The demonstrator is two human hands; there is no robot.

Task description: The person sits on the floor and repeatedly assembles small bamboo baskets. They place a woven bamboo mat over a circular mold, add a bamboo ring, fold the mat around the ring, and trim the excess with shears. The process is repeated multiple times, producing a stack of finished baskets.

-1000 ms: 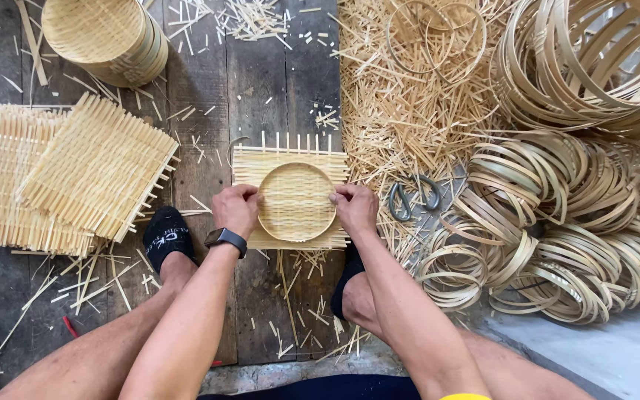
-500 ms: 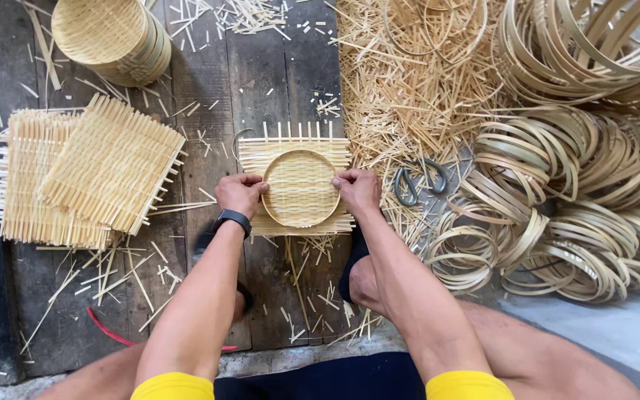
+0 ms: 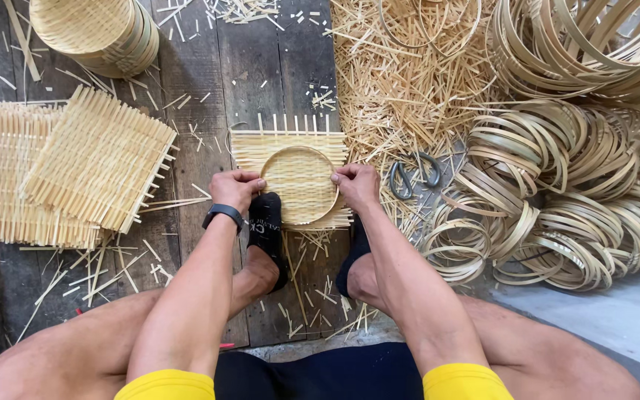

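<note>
A square woven bamboo mat (image 3: 290, 142) lies on the dark wooden floor in front of me, and a round bamboo hoop (image 3: 299, 152) is pressed into its middle so the weave dips like a shallow bowl. My left hand (image 3: 236, 188), with a black watch on the wrist, grips the hoop's left rim. My right hand (image 3: 355, 185) grips the right rim. Both my feet in black socks (image 3: 267, 222) rest on the mat's near edge, just below the hands.
A stack of flat woven mats (image 3: 68, 174) lies at the left. Finished round baskets (image 3: 94, 30) are stacked at the top left. Scissors (image 3: 414, 175) lie right of the mat amid loose bamboo strips (image 3: 401, 74). Piles of bamboo hoops (image 3: 572, 185) fill the right side.
My view has tilted down, so my knees and arms fill more of the frame. My feet now sit closer under the mat. Both hands stay on the hoop's rim.
</note>
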